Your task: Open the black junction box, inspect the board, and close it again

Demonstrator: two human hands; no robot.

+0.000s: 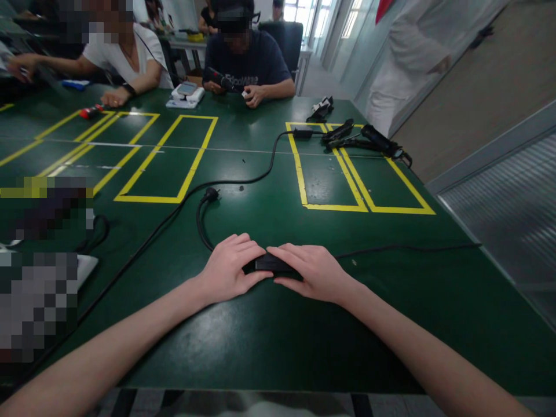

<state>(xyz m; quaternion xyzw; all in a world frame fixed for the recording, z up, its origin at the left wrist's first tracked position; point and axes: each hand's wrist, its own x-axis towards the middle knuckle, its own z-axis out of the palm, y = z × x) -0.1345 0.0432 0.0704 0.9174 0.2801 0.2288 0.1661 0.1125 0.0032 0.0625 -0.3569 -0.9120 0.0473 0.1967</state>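
Observation:
Both hands are around a black power adapter (274, 264) on the green table. My left hand (232, 267) grips its left end, fingers over the far side and thumb along the near side. My right hand (310, 271) holds the right end in the same way, and the two thumbs almost meet. From the left end a thick black cable curls up to a plug (211, 195) lying on the table. A thinner black cord (408, 247) runs from behind my right hand toward the right table edge.
Yellow tape rectangles (180, 200) mark the green table (260, 347). A long black cable (152, 234) crosses it to a small black box (303, 134) and black tools (382, 142) at the back right. Two people sit opposite; another stands at the right.

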